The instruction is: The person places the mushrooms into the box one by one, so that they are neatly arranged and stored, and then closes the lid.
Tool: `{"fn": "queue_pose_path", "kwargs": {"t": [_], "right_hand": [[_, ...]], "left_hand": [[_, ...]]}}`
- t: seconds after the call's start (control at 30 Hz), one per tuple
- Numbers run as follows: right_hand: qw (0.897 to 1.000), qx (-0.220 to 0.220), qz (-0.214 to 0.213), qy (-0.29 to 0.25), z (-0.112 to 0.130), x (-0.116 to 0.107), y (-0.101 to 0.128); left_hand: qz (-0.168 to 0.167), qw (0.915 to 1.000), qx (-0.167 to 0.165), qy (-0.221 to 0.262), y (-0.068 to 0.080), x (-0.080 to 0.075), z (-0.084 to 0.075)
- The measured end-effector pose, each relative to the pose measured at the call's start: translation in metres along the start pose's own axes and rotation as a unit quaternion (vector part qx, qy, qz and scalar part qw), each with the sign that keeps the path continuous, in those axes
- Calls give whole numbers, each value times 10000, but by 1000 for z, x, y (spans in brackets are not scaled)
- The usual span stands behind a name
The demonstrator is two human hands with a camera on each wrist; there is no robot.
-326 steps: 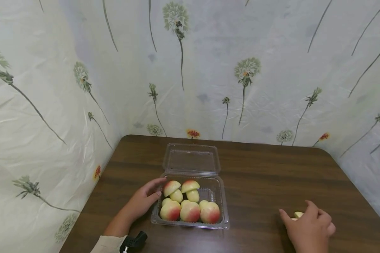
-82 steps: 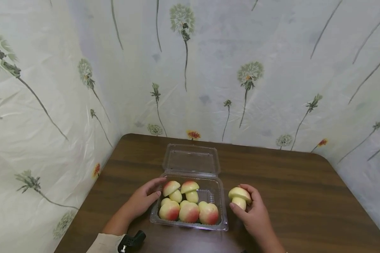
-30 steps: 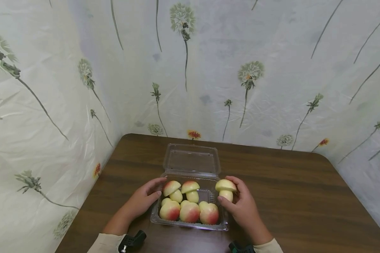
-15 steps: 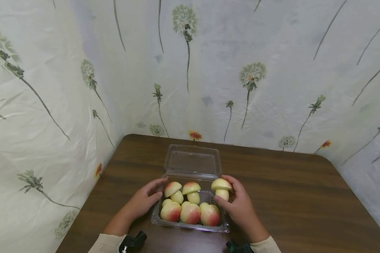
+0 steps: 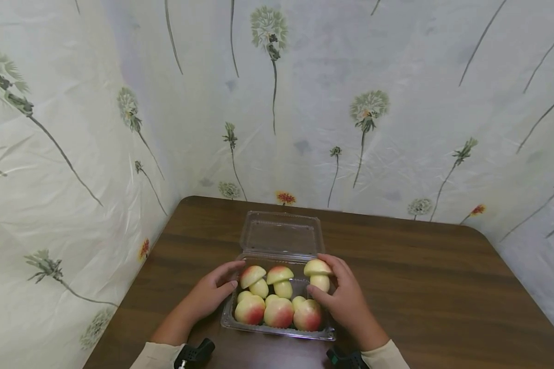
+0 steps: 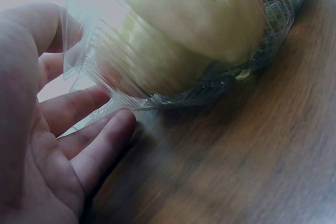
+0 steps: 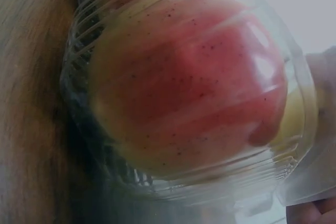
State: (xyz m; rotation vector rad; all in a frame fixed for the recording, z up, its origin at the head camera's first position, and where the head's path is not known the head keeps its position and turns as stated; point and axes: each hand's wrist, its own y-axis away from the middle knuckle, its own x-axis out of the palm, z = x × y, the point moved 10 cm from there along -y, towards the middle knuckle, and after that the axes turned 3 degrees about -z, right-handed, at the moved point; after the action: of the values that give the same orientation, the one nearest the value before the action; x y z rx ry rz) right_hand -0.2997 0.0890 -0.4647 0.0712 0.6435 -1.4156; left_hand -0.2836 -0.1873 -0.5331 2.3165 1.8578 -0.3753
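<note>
My right hand (image 5: 346,294) holds a mushroom-shaped piece (image 5: 320,282), pale yellow with a rounded cap and thick stem. It is upright over the right back part of a clear plastic clamshell box (image 5: 277,332). My left hand (image 5: 208,294) touches the box's left wall with thumb and fingers; its fingers (image 6: 107,142) lie loosely against the plastic in the left wrist view. Inside are two more mushroom-shaped pieces (image 5: 282,288) at the back and three at the front, their pink-blushed caps (image 5: 279,313) facing me. One reddish cap (image 7: 189,82) fills the right wrist view.
The box's transparent lid (image 5: 283,233) lies folded back, away from me. Everything stands on a dark brown wooden table (image 5: 420,277). A white curtain (image 5: 304,92) printed with dandelions hangs behind and at the left. Dark straps (image 5: 196,353) circle both wrists.
From the table's right side, my right hand has brought the mushroom-shaped piece left to the box, moving slightly further in over the last second. My left hand has stayed at the box.
</note>
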Motion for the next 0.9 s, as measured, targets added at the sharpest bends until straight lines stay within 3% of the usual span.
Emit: {"fn": "queue_pose_path", "kwargs": {"t": [0.13, 0.33, 0.5, 0.67, 0.9], "right_hand": [[9999, -112, -6, 20, -13, 4, -4], [9992, -399, 57, -22, -15, 8, -8], [9980, -549, 152, 278, -15, 13, -8], [9960, -698, 154, 535, -15, 15, -7], [9924, -782, 130, 938, -13, 16, -6]], "left_hand": [[2, 10000, 81, 5, 5, 0, -15], [-4, 9999, 101, 42, 5, 0, -20], [89, 9999, 10, -69, 5, 0, -21], [88, 9999, 1, -81, 5, 0, -19], [-4, 10000, 13, -72, 0, 0, 2]]}}
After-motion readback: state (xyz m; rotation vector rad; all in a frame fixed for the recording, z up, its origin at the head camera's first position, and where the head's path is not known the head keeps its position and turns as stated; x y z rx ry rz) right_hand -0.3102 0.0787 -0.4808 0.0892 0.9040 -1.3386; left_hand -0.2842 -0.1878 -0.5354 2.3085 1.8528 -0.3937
